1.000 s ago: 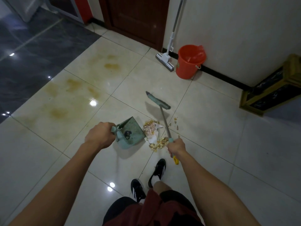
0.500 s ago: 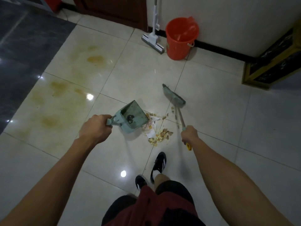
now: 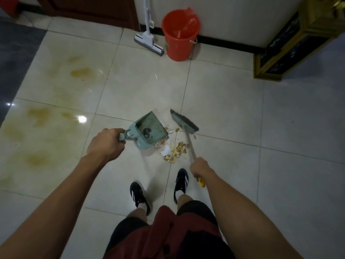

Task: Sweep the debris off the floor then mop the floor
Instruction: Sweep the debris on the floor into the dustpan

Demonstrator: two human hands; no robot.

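My left hand [image 3: 105, 144] grips the handle of a pale green dustpan [image 3: 149, 130], tilted with its mouth toward a pile of yellowish debris [image 3: 176, 151] and paper scraps on the cream tiles. My right hand [image 3: 199, 168] holds the handle of a small green broom [image 3: 183, 122], whose bristle head rests on the floor just beyond the pile. A white sponge mop [image 3: 148, 41] leans against the far wall beside an orange bucket [image 3: 180, 33]. Brownish stains [image 3: 82, 72] mark the tiles on the left.
My two feet in black shoes [image 3: 181, 181] stand just behind the debris. A dark wooden door [image 3: 89, 10] is at the back left, a gold-framed dark cabinet [image 3: 291, 45] at the back right, and dark grey flooring [image 3: 13, 58] borders the left.
The view has tilted down and closer to the wall. The broom head has swung from the right toward the pile, and the dustpan stays beside the debris.
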